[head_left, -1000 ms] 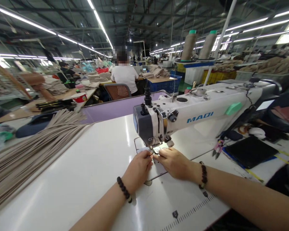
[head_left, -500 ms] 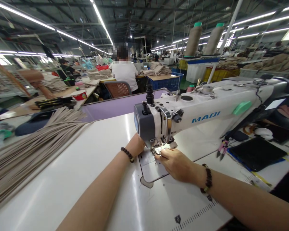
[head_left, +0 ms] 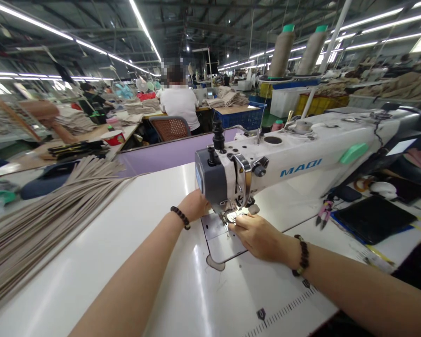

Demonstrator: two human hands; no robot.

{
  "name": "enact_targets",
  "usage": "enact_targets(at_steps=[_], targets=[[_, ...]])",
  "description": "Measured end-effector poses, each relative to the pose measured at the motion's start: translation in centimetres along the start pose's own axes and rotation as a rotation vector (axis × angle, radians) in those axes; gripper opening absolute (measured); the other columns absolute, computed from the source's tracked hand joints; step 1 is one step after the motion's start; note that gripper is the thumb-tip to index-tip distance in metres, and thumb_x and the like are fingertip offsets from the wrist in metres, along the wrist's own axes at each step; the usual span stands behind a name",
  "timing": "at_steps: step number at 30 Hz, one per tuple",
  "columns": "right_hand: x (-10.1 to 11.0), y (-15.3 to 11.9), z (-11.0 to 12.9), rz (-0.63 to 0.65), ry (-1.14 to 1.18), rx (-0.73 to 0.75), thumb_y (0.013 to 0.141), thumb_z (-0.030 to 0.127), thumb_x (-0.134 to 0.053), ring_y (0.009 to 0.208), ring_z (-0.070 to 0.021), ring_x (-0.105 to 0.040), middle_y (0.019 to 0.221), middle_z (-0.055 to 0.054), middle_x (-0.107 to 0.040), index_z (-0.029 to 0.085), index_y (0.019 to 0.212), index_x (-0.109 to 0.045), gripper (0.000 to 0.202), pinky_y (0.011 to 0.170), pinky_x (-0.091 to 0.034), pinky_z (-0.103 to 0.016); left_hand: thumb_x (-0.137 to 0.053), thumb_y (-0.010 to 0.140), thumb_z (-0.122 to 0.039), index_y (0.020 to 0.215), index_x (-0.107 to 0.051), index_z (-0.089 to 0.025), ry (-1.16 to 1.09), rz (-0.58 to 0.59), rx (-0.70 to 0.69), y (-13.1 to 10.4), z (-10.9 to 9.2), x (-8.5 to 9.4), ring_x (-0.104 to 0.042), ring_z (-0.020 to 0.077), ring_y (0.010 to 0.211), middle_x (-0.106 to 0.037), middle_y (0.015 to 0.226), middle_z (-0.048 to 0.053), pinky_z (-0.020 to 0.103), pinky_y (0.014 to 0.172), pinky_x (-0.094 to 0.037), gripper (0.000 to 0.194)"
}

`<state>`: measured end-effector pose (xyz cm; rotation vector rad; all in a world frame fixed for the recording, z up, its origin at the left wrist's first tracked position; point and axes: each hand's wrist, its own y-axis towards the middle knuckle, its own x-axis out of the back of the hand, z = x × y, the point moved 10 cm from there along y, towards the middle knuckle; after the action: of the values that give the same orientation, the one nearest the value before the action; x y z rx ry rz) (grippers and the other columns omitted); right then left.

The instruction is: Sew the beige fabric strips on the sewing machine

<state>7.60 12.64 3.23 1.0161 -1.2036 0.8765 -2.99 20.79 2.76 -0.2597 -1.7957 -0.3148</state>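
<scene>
A white sewing machine [head_left: 301, 164] with a dark grey end cover stands on the white table [head_left: 91, 262]. My left hand [head_left: 193, 205] reaches in beside the left of its head, and the cover hides its fingertips. Close to the lit needle area and metal presser foot [head_left: 228, 217], my right hand [head_left: 257, 236] has its thumb and fingers pressed together. Whatever lies between those fingers is too small and hidden to make out. Under both hands is the metal needle plate [head_left: 215, 229].
Long beige fabric strips [head_left: 56, 220] lie bundled on the left. Pink-handled snips [head_left: 324, 213] and a black flat item [head_left: 375, 217] lie at right. Thread cones [head_left: 282, 51] stand behind the machine. Ahead, a person in a white top [head_left: 178, 105] sits by a chair [head_left: 170, 128].
My left hand has shifted slightly left and up beside the machine head. My right hand stays near the presser foot, and the view has moved a little.
</scene>
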Motion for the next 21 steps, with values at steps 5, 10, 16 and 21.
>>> enact_targets(at_steps=[5,10,16,21], targets=[[0.1,-0.1,0.0,-0.024,-0.003,0.004,0.086,0.01,-0.041,0.075,-0.0205,-0.047,0.085,-0.008,-0.055,0.011,0.099,-0.055,0.02,0.067,-0.034,-0.032,-0.049,0.079,-0.01,0.067,-0.061,-0.017,-0.039,0.092,0.065,-1.8,0.7,-0.3,-0.059,0.0163,0.067,-0.065,0.07,0.003,0.026,0.068,-0.047,0.018],[0.0,-0.2,0.2,-0.029,-0.036,0.014,0.086,0.011,-0.043,0.075,-0.0204,-0.046,0.083,-0.007,-0.054,0.011,0.098,-0.056,0.018,0.067,-0.034,-0.032,-0.048,0.08,-0.01,0.072,-0.062,-0.017,-0.07,0.109,0.138,-2.0,1.0,-0.1,-0.06,0.0166,0.069,-0.066,0.072,0.003,0.026,0.069,-0.046,0.018],[0.2,-0.2,0.0,-0.032,-0.048,-0.005,0.086,0.012,-0.043,0.075,-0.02,-0.047,0.084,-0.007,-0.055,0.011,0.099,-0.056,0.018,0.066,-0.032,-0.033,-0.05,0.078,-0.01,0.082,-0.065,-0.017,-0.113,0.114,0.248,-4.3,-0.8,0.6,-0.062,0.0159,0.066,-0.067,0.073,0.003,0.023,0.06,-0.045,0.017],[0.1,-0.2,-0.1,-0.036,-0.024,-0.013,0.086,0.012,-0.044,0.077,-0.0207,-0.048,0.086,-0.008,-0.056,0.012,0.102,-0.057,0.021,0.069,-0.033,-0.033,-0.049,0.08,-0.01,0.076,-0.065,-0.016,-0.177,0.07,0.349,-6.8,-3.4,0.5,-0.063,0.018,0.07,-0.069,0.073,0.005,0.025,0.062,-0.044,0.017]])
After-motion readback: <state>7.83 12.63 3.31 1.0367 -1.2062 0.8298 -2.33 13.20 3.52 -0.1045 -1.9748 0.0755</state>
